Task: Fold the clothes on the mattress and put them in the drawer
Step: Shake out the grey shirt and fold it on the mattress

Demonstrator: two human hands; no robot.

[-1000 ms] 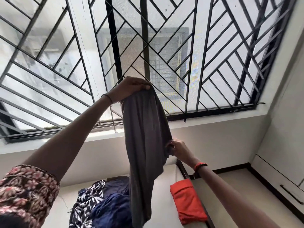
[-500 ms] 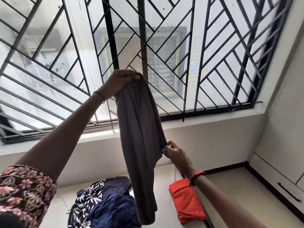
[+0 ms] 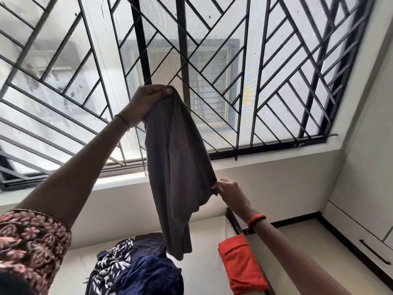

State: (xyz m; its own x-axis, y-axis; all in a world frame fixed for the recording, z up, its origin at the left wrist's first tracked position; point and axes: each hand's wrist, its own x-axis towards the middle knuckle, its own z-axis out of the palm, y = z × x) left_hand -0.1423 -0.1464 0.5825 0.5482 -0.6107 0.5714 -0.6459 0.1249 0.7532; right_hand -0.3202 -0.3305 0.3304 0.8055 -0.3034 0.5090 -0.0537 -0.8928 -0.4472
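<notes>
Before a barred window (image 3: 234, 81) and above a pale mattress (image 3: 204, 273), a person holds up a plain grey garment (image 3: 178, 167).
Dull grey and unpatterned, the garment hangs in long soft folds, its lower end dangling over a heap of unfolded clothes on the mattress: a dark blue piece (image 3: 153, 277) and a black-and-white print (image 3: 106, 267). A folded orange cloth (image 3: 240, 265) lies near the mattress's right edge. The raised left hand (image 3: 146, 101) grips the bunched top, fingers curled round it; the lower right hand (image 3: 230, 192) pinches the garment's right edge. A red band (image 3: 256, 219) circles that wrist.
</notes>
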